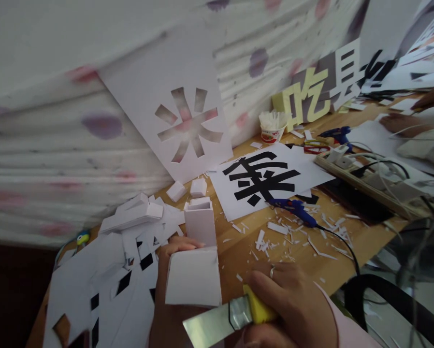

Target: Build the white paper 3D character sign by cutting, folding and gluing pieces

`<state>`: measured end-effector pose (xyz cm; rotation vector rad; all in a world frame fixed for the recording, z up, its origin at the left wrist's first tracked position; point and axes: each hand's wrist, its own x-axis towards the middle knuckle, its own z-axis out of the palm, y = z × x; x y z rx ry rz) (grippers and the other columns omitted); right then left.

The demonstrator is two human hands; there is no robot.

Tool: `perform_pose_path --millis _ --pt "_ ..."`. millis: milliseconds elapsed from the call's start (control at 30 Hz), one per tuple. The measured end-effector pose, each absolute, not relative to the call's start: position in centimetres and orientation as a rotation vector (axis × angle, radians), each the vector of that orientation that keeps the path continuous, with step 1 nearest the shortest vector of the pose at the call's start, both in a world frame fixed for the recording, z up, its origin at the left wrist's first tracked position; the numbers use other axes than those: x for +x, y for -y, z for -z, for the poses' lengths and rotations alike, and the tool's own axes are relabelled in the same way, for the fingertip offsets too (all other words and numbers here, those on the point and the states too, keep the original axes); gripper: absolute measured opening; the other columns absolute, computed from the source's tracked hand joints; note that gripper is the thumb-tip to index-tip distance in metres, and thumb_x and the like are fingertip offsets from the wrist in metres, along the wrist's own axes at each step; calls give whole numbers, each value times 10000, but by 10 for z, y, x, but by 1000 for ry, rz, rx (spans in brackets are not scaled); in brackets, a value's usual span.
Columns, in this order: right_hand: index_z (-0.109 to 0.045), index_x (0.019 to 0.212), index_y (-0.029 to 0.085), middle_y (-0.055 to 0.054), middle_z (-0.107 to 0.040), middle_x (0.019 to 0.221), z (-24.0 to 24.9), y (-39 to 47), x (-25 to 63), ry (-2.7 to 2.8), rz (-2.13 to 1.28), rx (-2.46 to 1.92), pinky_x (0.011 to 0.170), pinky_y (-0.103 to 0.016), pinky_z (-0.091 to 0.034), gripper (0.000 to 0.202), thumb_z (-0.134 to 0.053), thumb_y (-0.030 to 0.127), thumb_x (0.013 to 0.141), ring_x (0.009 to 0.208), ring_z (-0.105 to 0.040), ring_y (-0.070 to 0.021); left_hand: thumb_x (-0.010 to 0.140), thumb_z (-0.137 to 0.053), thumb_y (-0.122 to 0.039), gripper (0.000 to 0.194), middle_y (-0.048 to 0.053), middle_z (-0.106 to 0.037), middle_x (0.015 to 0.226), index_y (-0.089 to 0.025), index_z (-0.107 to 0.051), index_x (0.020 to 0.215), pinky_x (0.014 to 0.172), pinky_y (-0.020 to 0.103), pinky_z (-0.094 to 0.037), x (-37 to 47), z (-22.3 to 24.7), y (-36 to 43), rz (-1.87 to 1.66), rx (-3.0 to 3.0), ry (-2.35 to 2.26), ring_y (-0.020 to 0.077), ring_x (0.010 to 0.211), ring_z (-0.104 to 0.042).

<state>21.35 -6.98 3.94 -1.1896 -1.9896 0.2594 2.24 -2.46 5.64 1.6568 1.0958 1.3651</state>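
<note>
In my right hand (296,299), which wears a ring, is a utility knife (258,304) with a yellow handle. Its wide blade (217,321) points left, just below the near end of a white box-shaped foam or card piece (193,276). My left hand (163,270) grips that piece from the left, fingers curled over its top; the rest of the hand is partly hidden behind it. The piece's far part (199,222) is hollow and open on top. Two small white blocks, one of them a faceted block (198,187), lie just beyond it.
White sheets and offcuts (104,275) cover the left side. A blue glue gun (293,208) lies among scraps by a sheet with a black character (267,176). A cut-out board (188,111) leans at the back. A power strip (372,179) and another person's hand (401,123) are at right.
</note>
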Motion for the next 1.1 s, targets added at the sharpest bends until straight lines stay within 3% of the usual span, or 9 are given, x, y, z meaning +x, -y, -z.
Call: perform_pose_path --millis 333,533,667,933,1000,1100 --pt "-559 739 218 -23 -565 516 -42 66 219 2072 -311 -1248 469 -329 -177 629 -245 723 945 433 -451 -145 837 -682 -438 219 -17 -671 1033 -309 -578 980 832 303 -503 22 -58 18 -1378 1588 -949 184 940 -620" --pt "-514 728 229 -11 -548 530 -49 58 222 2080 -259 -1255 482 -326 -184 566 -257 672 969 451 -447 -142 481 -811 -733 707 11 -676 924 -273 -583 967 804 400 -499 16 -49 9 -1496 1819 -928 247 835 -644" --pt "-508 697 223 -14 -547 528 -52 53 222 2032 -210 -1275 483 -312 -204 600 -223 670 976 454 -450 -138 538 -768 -753 658 4 -680 887 -274 -584 949 794 394 -483 20 -50 7 -1523 1853 -924 228 789 -635" --pt "-502 702 226 27 -484 487 -36 36 233 1925 -239 -1390 442 -258 -210 513 -350 638 968 419 -406 -123 436 -800 -765 745 18 -680 888 -310 -602 992 765 394 -511 19 -43 8 -1491 1812 -866 250 815 -631" --pt "-491 697 228 30 -485 480 -31 32 241 1875 -296 -1494 443 -252 -228 494 -355 614 973 412 -423 -126 542 -758 -766 628 27 -704 857 -302 -619 940 726 386 -521 18 -43 9 -1474 1775 -825 241 758 -639" --pt "-474 697 227 45 -463 495 -26 34 251 1782 -387 -1491 456 -244 -270 466 -349 571 985 420 -433 -119 782 -676 -598 311 14 -733 773 -299 -629 856 686 352 -527 20 -44 11 -1479 1705 -762 209 657 -649"
